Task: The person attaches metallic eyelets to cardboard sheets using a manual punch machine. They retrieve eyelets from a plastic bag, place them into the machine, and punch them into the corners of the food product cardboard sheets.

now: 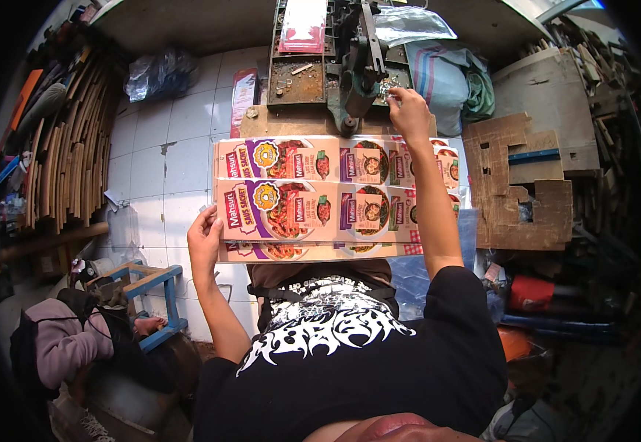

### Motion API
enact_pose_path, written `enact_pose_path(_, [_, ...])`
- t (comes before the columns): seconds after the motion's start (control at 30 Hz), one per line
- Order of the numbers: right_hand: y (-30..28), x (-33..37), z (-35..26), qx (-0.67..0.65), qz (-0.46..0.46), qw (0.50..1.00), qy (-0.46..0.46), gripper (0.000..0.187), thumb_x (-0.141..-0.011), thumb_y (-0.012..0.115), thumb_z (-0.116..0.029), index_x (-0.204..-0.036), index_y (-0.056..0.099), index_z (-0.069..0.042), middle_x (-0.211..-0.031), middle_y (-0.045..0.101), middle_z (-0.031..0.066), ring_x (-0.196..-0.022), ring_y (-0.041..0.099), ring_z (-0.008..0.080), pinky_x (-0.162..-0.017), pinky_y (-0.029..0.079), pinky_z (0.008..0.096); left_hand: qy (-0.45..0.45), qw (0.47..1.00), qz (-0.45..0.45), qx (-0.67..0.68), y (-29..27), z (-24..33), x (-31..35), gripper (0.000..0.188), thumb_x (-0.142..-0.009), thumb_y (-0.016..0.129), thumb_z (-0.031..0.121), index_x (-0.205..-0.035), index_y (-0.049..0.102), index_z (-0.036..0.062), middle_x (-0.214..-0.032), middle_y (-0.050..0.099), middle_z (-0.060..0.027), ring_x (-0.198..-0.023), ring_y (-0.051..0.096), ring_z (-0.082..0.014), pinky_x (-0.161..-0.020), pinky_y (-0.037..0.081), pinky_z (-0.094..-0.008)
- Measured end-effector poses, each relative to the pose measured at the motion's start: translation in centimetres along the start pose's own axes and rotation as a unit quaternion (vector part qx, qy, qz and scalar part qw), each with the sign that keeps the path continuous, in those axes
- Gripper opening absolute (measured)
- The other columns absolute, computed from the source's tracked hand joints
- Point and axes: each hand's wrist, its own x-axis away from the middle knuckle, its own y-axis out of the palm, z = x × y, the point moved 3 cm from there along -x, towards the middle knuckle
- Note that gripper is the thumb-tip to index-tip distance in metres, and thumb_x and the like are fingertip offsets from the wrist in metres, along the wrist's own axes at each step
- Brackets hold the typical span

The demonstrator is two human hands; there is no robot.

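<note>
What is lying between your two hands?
In the head view, printed cardboard sheets with food pictures lie stacked between them. The left hand grips their near left edge; the right hand reaches past their far edge to the green metal machine.

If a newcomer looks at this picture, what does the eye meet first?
First, the bright printed cardboard sheets stacked across the lap at the centre; the left hand holds their left edge. Above them, the right hand reaches to the green metal machine at the top.
</note>
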Motion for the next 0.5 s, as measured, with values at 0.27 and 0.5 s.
enact_pose_path(0.27, [4.0, -5.3, 0.9, 0.226, -0.113, 0.960, -0.121, 0.016, -0.085, 0.066, -0.018, -0.098, 0.069, -0.011, -0.097, 0.065, 0.0140, -0.095, 0.065, 0.0336, -0.079, 0.055, 0.0447, 0.006, 1.000, 0.014, 0.007, 0.4, -0.4, -0.1, 0.037, -0.092, 0.060, 0.004, -0.128, 0.057, -0.0080, -0.103, 0.066, -0.0106, -0.092, 0.063, -0.0135, -0.085, 0.051, -0.0266])
enact_pose_path(0.5, [2.9, -6.5, 1.0, 0.125, -0.084, 0.978, -0.143, 0.011, -0.086, 0.067, -0.014, -0.091, 0.072, -0.005, -0.088, 0.070, 0.0147, -0.086, 0.068, 0.0321, -0.077, 0.054, 0.0427, 0.013, 1.000, 0.011, -0.004, 0.4, -0.4, 0.0, 0.038, -0.093, 0.059, 0.004, -0.129, 0.056, -0.0084, -0.106, 0.067, -0.0119, -0.094, 0.064, -0.0149, -0.087, 0.051, -0.0274])
